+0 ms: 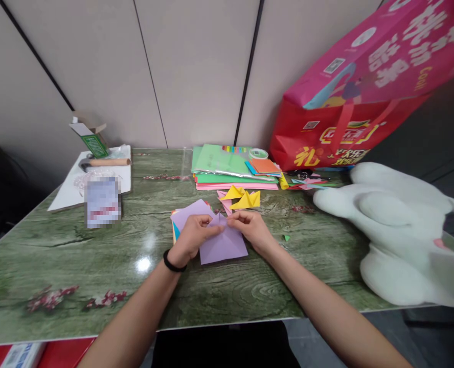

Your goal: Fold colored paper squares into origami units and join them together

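A creased sheet of purple origami paper (224, 246) is held up between both hands above the table. My left hand (194, 234) pinches its upper left part, thumb lying across the front. On the other side, my right hand (252, 228) grips the top right edge between thumb and fingers. Behind my left hand lies a stack of coloured paper squares (191, 210) with a purple one on top. Just beyond the held sheet sit folded yellow paper pieces (246, 198) and a folded pink piece (225, 203), partly covered.
Green and pink paper packs (219, 163) lie at the back, with orange squares (264, 167) on them. A hammer (104, 162) and a green box (92, 140) stand left. Red gift bags (326, 133) and a white plush toy (399, 230) fill the right. A green scrap (287, 238) lies nearby.
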`<action>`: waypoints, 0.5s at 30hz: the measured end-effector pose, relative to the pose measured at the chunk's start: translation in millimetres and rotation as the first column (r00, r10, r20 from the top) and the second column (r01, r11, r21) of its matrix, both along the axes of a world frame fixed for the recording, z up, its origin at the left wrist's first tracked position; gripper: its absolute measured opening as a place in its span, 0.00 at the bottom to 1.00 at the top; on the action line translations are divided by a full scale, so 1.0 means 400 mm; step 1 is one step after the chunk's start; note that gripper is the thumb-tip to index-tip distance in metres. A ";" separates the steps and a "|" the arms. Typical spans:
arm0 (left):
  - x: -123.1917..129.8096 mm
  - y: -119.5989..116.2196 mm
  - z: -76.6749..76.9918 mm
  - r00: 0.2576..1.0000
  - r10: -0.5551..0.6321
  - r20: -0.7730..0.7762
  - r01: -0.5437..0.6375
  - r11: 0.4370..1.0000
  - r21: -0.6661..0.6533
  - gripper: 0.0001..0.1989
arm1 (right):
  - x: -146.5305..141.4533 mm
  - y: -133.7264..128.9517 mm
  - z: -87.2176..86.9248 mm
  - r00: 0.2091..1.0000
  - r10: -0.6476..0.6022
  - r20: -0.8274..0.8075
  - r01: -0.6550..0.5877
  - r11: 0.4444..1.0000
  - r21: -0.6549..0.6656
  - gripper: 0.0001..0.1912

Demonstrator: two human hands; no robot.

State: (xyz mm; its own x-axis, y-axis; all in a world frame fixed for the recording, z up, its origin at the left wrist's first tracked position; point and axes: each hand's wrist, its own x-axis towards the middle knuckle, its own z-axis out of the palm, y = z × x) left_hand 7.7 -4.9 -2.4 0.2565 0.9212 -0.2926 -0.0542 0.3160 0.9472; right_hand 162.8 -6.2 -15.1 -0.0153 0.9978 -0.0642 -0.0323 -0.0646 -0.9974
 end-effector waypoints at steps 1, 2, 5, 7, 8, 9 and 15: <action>-0.002 0.002 0.001 1.000 0.003 0.000 -0.003 1.000 -0.001 0.15 | 0.000 -0.001 0.001 1.000 -0.002 -0.006 0.002 1.000 -0.003 0.07; -0.004 0.004 0.002 1.000 0.004 0.000 -0.004 1.000 -0.001 0.15 | 0.000 -0.002 0.001 1.000 -0.005 -0.010 0.005 1.000 -0.005 0.07; -0.016 0.009 0.011 0.999 0.034 -0.010 -0.034 0.999 0.008 0.15 | 0.000 -0.003 0.000 0.999 -0.017 -0.029 0.017 1.000 -0.012 0.07; -0.027 0.014 0.020 0.996 0.086 -0.024 -0.085 0.996 0.025 0.15 | 0.001 -0.002 -0.002 0.999 -0.023 -0.049 0.022 0.999 -0.026 0.07; -0.033 0.017 0.025 0.994 0.108 -0.022 -0.107 0.994 0.030 0.15 | 0.002 -0.001 -0.004 0.998 -0.026 -0.058 0.024 0.999 -0.034 0.07; -0.038 0.019 0.029 0.993 0.121 -0.014 -0.121 0.992 0.038 0.16 | 0.003 0.000 -0.005 0.997 -0.032 -0.066 0.029 0.999 -0.041 0.07; -0.040 0.019 0.034 0.997 0.053 -0.060 -0.048 0.996 0.071 0.16 | 0.008 -0.003 0.004 0.999 -0.014 -0.029 0.017 0.997 0.080 0.10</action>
